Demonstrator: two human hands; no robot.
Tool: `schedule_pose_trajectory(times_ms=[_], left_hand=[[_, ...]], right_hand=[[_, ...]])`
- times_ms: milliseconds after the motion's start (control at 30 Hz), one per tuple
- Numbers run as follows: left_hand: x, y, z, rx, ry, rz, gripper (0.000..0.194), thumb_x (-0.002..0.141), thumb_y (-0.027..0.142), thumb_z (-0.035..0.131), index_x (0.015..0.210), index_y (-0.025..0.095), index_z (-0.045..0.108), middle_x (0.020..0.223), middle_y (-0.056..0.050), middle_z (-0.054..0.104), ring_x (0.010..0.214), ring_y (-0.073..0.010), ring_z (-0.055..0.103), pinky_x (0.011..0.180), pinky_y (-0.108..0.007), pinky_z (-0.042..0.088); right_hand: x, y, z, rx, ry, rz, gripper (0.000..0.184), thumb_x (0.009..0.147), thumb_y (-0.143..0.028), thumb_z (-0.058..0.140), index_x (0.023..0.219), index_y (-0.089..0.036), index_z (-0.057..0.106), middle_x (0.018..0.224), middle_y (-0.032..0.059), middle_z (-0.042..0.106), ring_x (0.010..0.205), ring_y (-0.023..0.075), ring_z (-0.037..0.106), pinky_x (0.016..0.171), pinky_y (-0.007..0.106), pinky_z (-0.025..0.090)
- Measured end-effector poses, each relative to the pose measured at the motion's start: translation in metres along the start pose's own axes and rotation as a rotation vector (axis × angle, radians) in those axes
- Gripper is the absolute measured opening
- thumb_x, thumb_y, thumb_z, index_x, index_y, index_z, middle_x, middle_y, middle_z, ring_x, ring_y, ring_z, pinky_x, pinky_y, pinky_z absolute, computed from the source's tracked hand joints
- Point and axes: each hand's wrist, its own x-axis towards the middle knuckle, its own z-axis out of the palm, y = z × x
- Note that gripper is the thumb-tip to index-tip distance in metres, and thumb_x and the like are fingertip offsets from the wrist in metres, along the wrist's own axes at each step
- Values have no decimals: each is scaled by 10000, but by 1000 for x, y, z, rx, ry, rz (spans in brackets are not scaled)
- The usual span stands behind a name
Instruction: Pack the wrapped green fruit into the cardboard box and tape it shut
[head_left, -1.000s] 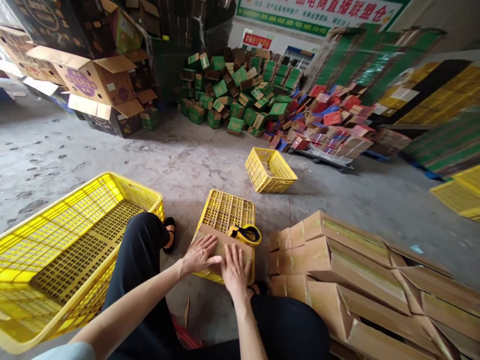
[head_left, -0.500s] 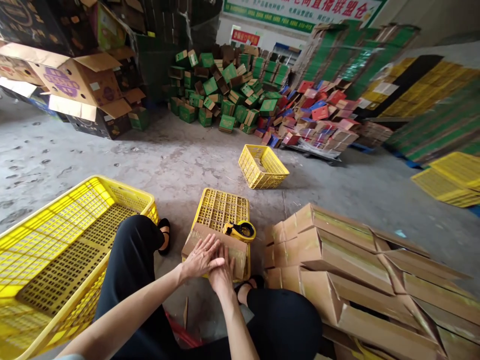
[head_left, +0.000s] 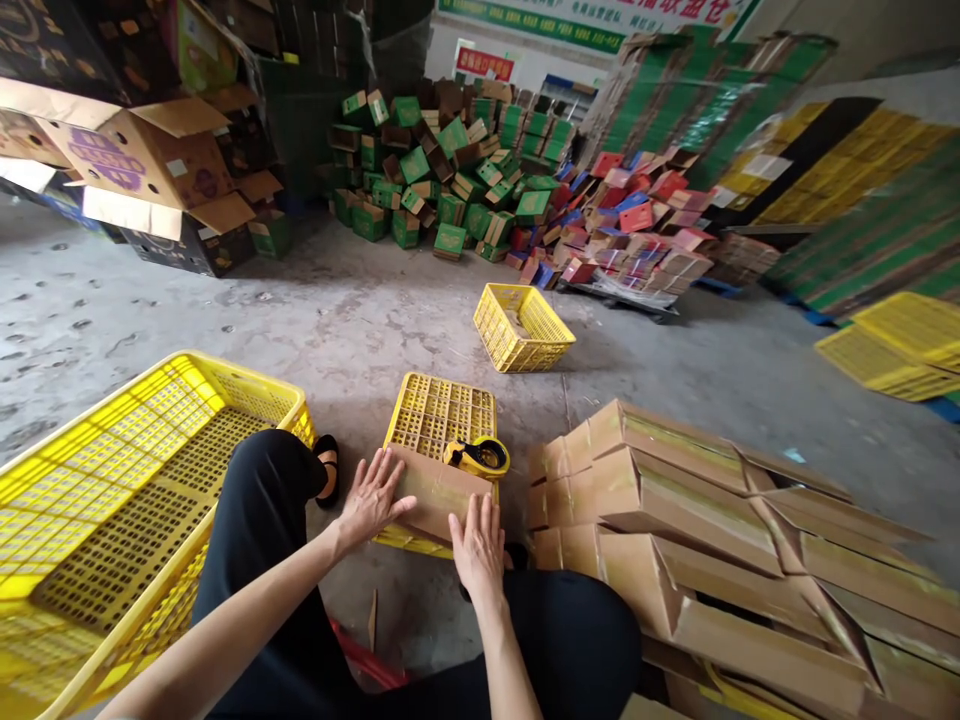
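A brown cardboard box (head_left: 439,492) lies across an upturned yellow plastic crate (head_left: 442,405) between my knees. On the box's left end rests my left hand (head_left: 373,497), fingers spread. My right hand (head_left: 479,545) lies at the box's right end with its fingers stretched out, also open. Shiny tape shows along the box's top. Just beyond the box, a yellow tape dispenser (head_left: 478,457) with a black ring sits on the crate.
Several folded cardboard boxes (head_left: 705,500) are stacked at my right. A big yellow crate (head_left: 150,480) stands at my left, and a smaller yellow basket (head_left: 523,330) ahead. Farther back are heaps of green boxes (head_left: 450,240) and red boxes (head_left: 637,218).
My hands have moved apart from the middle of the box, the left to its left end, the right to its right end. The box has stayed on the crate.
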Motion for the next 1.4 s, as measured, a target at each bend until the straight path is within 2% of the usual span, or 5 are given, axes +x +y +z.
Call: schedule_pose_trajectory(times_ms=[200,533,767,1067,1400], left_hand=[[-1,48,6,-64,-87,165,756,1040,730,400,1613,241,471,1684,-142,396,1565,-356,366,1217,-553,398],[-18,-12,-14,105,-2,-106,729,1055,675,442,1614,208,477,1679,-205,375,1567,-440,324,1189,-681,354],[-28,44,-3,-79,-59,149,716,1063,702,375,1623,261,441,1701,-167,357,1537,-318,430,1182,-511,455],[-38,-11,-14,108,6,-61,695,1020,644,559,1540,182,574,1640,-214,442,1513,-460,416,1188,-654,383],[-12,54,-8,-61,-91,-58,560,1088,310,411,1643,240,418,1635,-127,477,1512,-321,464,1238,-584,344]], right_hand=[[-3,-42,16,15,-57,-247,604,1099,-364,302,1698,-310,249,1775,47,185,1647,286,151,1290,613,194],[-16,9,-1,60,-44,72,659,1108,-458,321,1700,-173,260,1767,161,192,1631,361,191,1222,583,360],[-38,-54,24,109,-2,-334,621,1074,-254,372,1690,-282,295,1754,91,260,1634,322,199,1275,656,223],[-36,17,-3,70,-52,-34,585,1110,-433,364,1652,-216,396,1737,112,287,1622,352,227,1244,654,303],[-15,-56,-7,173,-66,-269,593,1076,-229,359,1669,-241,357,1741,60,283,1636,325,184,1274,626,263]])
